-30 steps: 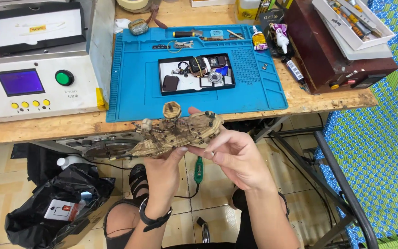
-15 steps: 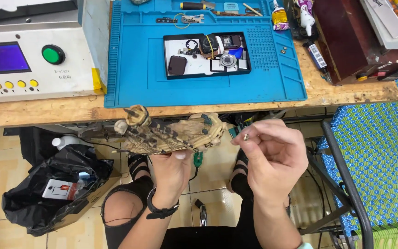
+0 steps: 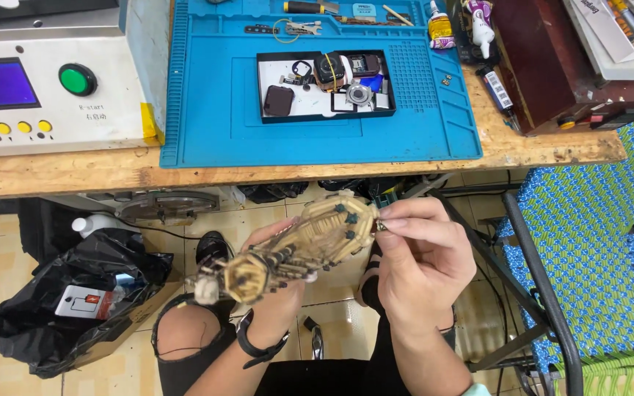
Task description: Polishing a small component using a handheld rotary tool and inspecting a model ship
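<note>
A tan, skeletal mechanical part with ribbed plates and dark screws is held over my lap, below the table edge. My left hand, with a black wristband, grips it from underneath. My right hand pinches a tiny piece at the part's right end, thumb and forefinger closed; what the piece is I cannot tell. One round end of the part points down-left towards my knee.
A blue work mat lies on the wooden bench with a black parts tray. A white machine with a green button stands left. A black bag sits on the floor; a woven chair is right.
The part has tilted, its left end dropping lower and its right end rising. My right hand moved in from apart to the part's right end. The view shifted down slightly.
</note>
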